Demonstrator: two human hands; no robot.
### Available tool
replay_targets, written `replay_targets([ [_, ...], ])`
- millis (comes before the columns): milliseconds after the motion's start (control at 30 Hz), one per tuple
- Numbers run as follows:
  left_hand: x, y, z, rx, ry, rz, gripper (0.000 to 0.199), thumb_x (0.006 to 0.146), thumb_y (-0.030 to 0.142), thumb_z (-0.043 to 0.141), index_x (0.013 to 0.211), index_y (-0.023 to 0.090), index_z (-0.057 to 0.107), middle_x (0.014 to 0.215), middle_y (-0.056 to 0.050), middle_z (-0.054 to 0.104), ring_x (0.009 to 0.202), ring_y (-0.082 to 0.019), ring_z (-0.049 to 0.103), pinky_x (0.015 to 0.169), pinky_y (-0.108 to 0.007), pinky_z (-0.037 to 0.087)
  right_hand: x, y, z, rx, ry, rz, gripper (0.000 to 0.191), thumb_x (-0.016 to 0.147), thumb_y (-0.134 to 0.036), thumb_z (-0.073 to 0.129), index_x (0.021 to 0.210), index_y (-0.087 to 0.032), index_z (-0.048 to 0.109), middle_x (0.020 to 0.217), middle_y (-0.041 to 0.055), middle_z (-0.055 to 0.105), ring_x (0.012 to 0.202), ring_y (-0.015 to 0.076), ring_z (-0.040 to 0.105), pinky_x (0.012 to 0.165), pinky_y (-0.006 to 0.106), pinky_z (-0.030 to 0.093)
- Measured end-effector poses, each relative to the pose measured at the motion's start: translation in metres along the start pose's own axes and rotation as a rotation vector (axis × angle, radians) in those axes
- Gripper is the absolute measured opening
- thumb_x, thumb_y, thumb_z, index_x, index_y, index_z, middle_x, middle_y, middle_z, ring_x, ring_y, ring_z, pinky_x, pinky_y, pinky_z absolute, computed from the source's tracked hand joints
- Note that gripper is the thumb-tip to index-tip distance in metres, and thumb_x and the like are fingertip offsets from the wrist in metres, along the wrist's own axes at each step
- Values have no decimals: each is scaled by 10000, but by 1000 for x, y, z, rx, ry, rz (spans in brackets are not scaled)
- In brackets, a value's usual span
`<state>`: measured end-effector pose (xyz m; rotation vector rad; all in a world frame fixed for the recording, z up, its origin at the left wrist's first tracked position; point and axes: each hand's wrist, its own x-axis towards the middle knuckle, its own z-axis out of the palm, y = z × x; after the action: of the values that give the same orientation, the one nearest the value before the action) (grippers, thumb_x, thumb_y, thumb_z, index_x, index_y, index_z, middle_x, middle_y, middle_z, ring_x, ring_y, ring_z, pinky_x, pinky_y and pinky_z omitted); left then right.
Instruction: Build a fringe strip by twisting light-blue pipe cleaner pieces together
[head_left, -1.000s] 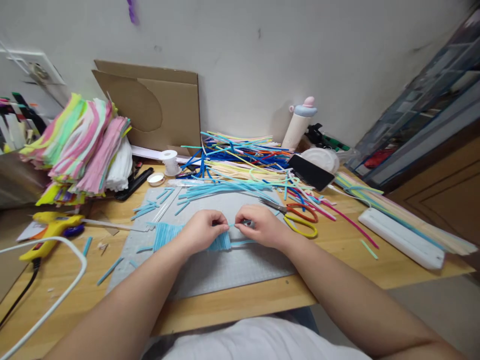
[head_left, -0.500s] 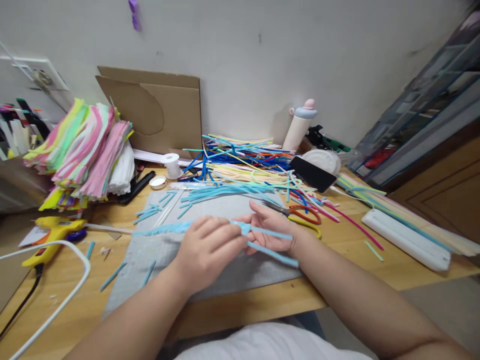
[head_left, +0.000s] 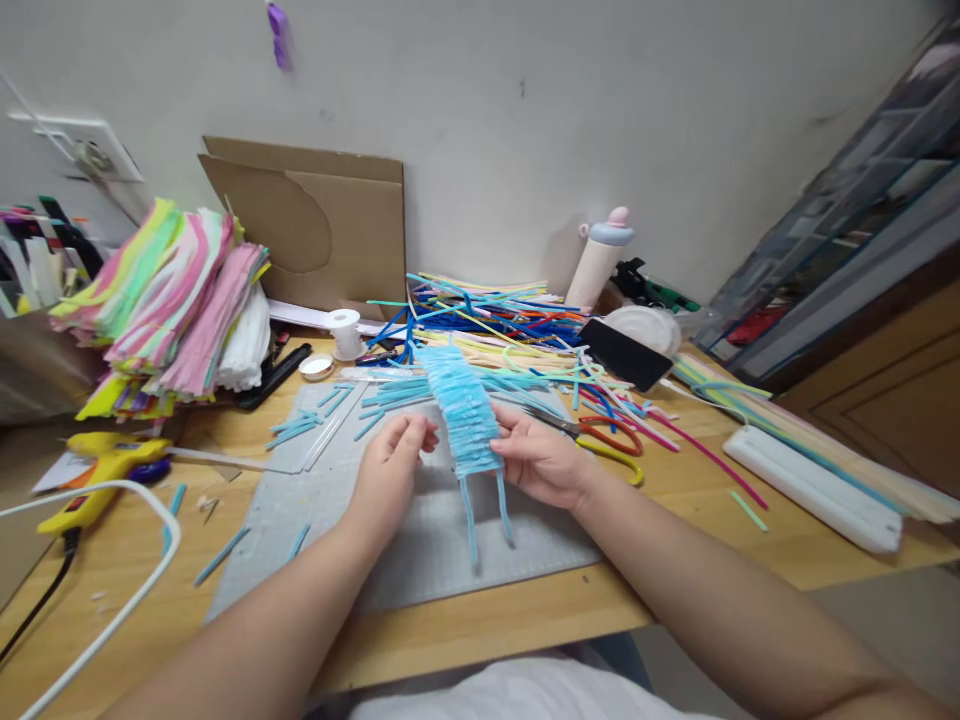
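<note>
A woven light-blue pipe-cleaner strip [head_left: 463,415] is held up over the grey cutting mat [head_left: 360,540]. Two loose pipe-cleaner ends hang from its lower edge like legs. My right hand [head_left: 540,455] pinches the strip by its lower right edge, thumb in front. My left hand [head_left: 396,460] is just left of the strip, apart from it, with fingers curled together and nothing visible in them. Short blue pipe-cleaner pieces [head_left: 300,425] lie on the mat's left side, and longer blue pipe cleaners [head_left: 397,390] lie behind the strip.
Orange-and-yellow scissors [head_left: 611,440] lie right of my right hand. A yellow glue gun [head_left: 105,475] and white cable [head_left: 142,590] are at left. Behind are mixed pipe cleaners [head_left: 510,310], a phone [head_left: 626,352], a bottle [head_left: 598,262] and cardboard [head_left: 360,220]. A white power strip [head_left: 810,490] is at right.
The strip has turned from lying edge-on sideways to upright, its broad face showing and loose ends pointing down. My left hand has let go of it; my right hand has closed on its edge.
</note>
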<state>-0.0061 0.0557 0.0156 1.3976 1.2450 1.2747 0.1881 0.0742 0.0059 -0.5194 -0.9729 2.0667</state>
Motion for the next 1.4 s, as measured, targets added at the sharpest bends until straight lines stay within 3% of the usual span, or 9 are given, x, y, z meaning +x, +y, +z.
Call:
replay_targets([
  [167, 15, -7, 2, -357, -12, -245, 368, 704, 432, 672, 954, 177, 584, 801, -13, 645, 632, -127, 581, 559, -235, 458, -5, 7, 4, -28, -77, 199, 526, 698, -109, 704, 1199, -187, 563, 1020, 50, 673, 840, 121, 647, 762, 238, 491],
  [333, 13, 0, 1, -299, -33, -207, 356, 620, 383, 754, 870, 168, 619, 788, -15, 673, 659, -141, 598, 582, -237, 467, -5, 12, 4, -79, -41, 288, 361, 769, -249, 681, 1116, -198, 598, 810, 0, 660, 624, 84, 626, 598, 216, 521],
  [467, 12, -4, 2, -229, -162, -138, 339, 689, 425, 702, 905, 169, 643, 817, -25, 665, 632, -122, 560, 540, -222, 428, -2, 19, 7, -229, 58, 227, 378, 738, -327, 709, 1074, -178, 617, 779, 11, 662, 598, 100, 624, 548, 220, 525],
  [667, 14, -13, 1, -187, -161, -70, 467, 703, 381, 689, 1119, 193, 590, 924, -32, 646, 625, -94, 524, 529, -211, 401, 2, 21, 7, -289, 168, 113, 398, 728, -355, 710, 1084, -212, 604, 886, 29, 688, 673, 129, 648, 589, 251, 534],
  [800, 12, -15, 3, -179, -212, -65, 511, 714, 334, 679, 1186, 179, 558, 926, -44, 644, 675, -113, 556, 544, -213, 419, 2, 20, 6, -305, 177, 129, 405, 729, -350, 707, 1088, -199, 595, 869, 33, 687, 674, 133, 649, 587, 253, 533],
  [967, 11, -18, 3, -64, -188, 39, 409, 733, 274, 647, 1129, 176, 613, 1009, -55, 650, 862, -168, 592, 769, -295, 469, 1, 21, 7, -303, 228, 133, 418, 687, -316, 737, 1064, -206, 591, 853, 18, 681, 663, 136, 645, 562, 249, 528],
  [1167, 4, -8, 2, 177, -192, 173, 442, 789, 309, 602, 1213, 195, 553, 994, -59, 599, 801, -144, 565, 714, -279, 468, 2, 21, 6, -188, 192, 17, 345, 663, -223, 749, 984, -208, 623, 939, 27, 687, 768, 166, 654, 669, 308, 541],
  [1300, -2, -1, 4, 387, -161, 160, 266, 748, 329, 638, 970, 183, 626, 865, -14, 641, 766, -158, 579, 673, -271, 462, 5, 18, 5, -104, 294, -186, 254, 665, -200, 751, 893, -219, 642, 903, 2, 695, 831, 162, 643, 791, 326, 519],
  [1400, 1, 1, -1, 478, -151, 188, 148, 812, 306, 549, 817, 195, 646, 750, 19, 644, 722, -155, 579, 663, -266, 448, 5, 13, 5, -84, 378, -227, 176, 640, -175, 762, 768, -194, 643, 852, 5, 693, 857, 173, 631, 856, 359, 502],
])
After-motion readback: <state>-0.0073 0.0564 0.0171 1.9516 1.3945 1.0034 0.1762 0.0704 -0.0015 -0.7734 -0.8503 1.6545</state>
